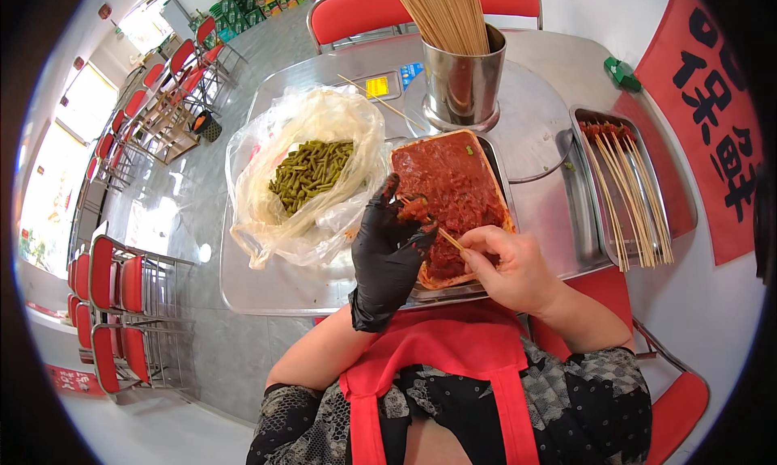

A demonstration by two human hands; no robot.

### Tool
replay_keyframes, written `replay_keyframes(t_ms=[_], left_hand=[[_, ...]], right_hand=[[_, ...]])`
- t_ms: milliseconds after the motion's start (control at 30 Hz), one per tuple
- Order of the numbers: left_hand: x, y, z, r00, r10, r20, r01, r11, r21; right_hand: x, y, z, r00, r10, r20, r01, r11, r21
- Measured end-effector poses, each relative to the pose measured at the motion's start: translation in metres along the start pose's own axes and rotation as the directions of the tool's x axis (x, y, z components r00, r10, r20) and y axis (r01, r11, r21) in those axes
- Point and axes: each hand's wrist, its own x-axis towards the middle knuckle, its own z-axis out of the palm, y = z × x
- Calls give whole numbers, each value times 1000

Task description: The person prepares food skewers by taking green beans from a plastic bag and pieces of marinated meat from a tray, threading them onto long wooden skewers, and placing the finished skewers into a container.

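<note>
My left hand [391,249], in a black disposable glove smeared with red, closes its fingers around a piece of red-coated meat [414,210] on the tip of a bamboo skewer [450,239]. Bare and ungloved, my right hand [513,268] pinches that skewer between thumb and fingertips. Beneath both hands lies a rectangular tray of red marinated meat [446,167], set in a metal pan. To its left, an open clear plastic bag [249,222] holds many short green bean pieces [312,173].
A steel canister [464,88] of bamboo skewers [443,16] stands behind the meat. At right, a steel tray [598,234] holds several loaded skewers [628,192]. One loose skewer [382,104] crosses a small device [388,85]. Red chairs [358,16] stand behind the metal table [273,295].
</note>
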Motion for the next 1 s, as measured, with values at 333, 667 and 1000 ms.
replay_keyframes(t_ms=[333,667,1000], left_hand=[[3,2,0,986,22,-163,-44,990,-136],[9,-3,-9,970,93,-226,-97,995,-6],[17,0,-4,982,187,-19,-184,976,114]], right_hand=[[1,-2,23,955,294,48,-292,893,342],[4,7,32,990,89,-110,-78,991,109],[13,-5,-18,943,281,-176,-217,924,314]])
